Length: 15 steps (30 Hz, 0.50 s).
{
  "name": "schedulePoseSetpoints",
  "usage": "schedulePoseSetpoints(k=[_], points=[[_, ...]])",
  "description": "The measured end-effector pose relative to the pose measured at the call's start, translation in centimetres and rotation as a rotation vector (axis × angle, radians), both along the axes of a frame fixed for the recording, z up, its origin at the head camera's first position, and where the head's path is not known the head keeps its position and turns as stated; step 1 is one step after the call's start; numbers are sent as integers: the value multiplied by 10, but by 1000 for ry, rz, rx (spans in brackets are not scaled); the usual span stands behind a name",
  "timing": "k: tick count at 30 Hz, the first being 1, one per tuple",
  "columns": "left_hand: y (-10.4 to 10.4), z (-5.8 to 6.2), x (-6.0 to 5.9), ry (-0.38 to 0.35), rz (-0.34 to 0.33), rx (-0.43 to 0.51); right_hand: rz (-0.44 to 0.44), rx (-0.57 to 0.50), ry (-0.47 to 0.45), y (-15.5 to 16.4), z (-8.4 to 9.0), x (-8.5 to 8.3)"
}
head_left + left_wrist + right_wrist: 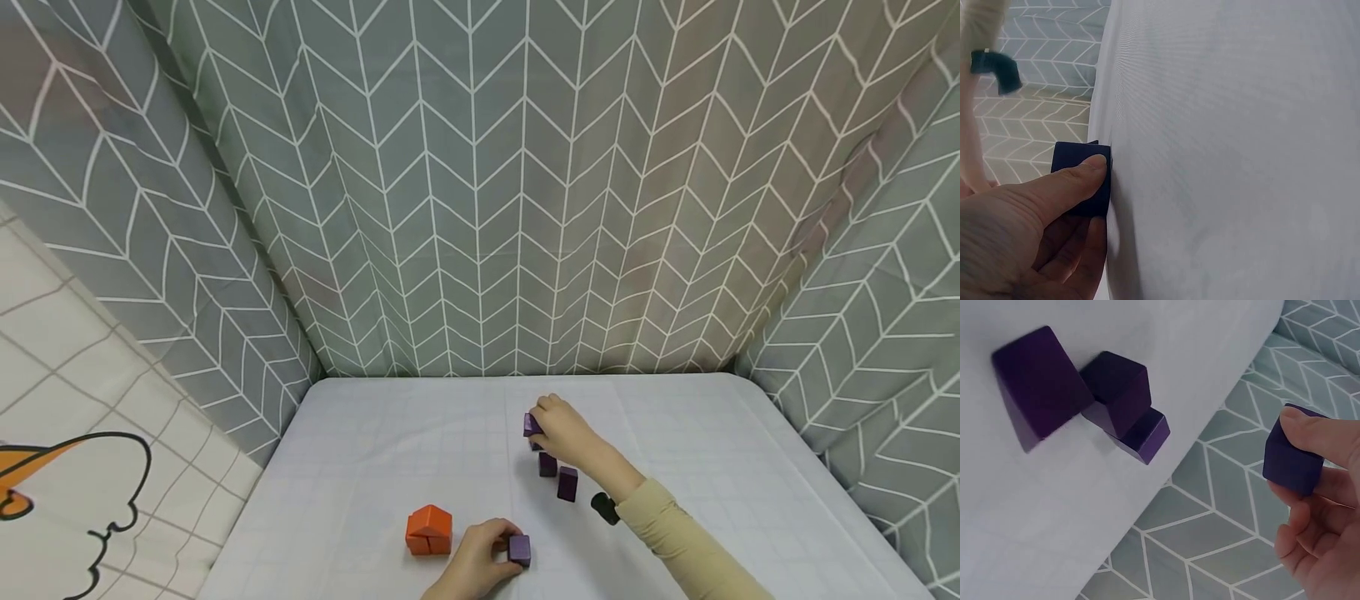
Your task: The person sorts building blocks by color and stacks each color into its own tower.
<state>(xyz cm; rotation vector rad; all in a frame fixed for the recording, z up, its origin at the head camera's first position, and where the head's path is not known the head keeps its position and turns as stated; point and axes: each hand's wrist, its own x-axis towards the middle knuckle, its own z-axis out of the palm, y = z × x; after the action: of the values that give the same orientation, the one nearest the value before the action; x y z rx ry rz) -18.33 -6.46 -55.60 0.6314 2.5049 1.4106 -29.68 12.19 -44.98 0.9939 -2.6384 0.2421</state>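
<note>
Although no writing or label shows on any block, the hands are plain to see. Near the table's (360,467) front edge, the left hand (476,567) pinches a purple cube (519,549) beside the orange blocks (429,530). Farther back, the right hand (566,433) (arm stretched forward) grips another purple block (1293,459) above three purple blocks (1079,394).

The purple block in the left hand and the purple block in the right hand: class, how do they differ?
The left hand grips its purple block resting on the white table, close to the orange house-shaped block. The right hand pinches its purple block lifted above the table, farther back, above three other purple blocks. Both are small, purple and held.
</note>
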Motion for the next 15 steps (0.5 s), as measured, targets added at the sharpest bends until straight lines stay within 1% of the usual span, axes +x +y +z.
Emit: schedulePoseSetpoints(k=[3, 6, 9, 15], points=[[0, 0, 0, 6, 4, -4, 4, 2, 5, 5, 0, 13], [-1, 0, 0, 11, 5, -10, -1, 6, -6, 10, -3, 25], [-1, 0, 0, 17, 2, -17, 5, -2, -20, 13, -9, 35], [-2, 0, -1, 38, -5, -5, 47, -34, -42, 19, -23, 52]])
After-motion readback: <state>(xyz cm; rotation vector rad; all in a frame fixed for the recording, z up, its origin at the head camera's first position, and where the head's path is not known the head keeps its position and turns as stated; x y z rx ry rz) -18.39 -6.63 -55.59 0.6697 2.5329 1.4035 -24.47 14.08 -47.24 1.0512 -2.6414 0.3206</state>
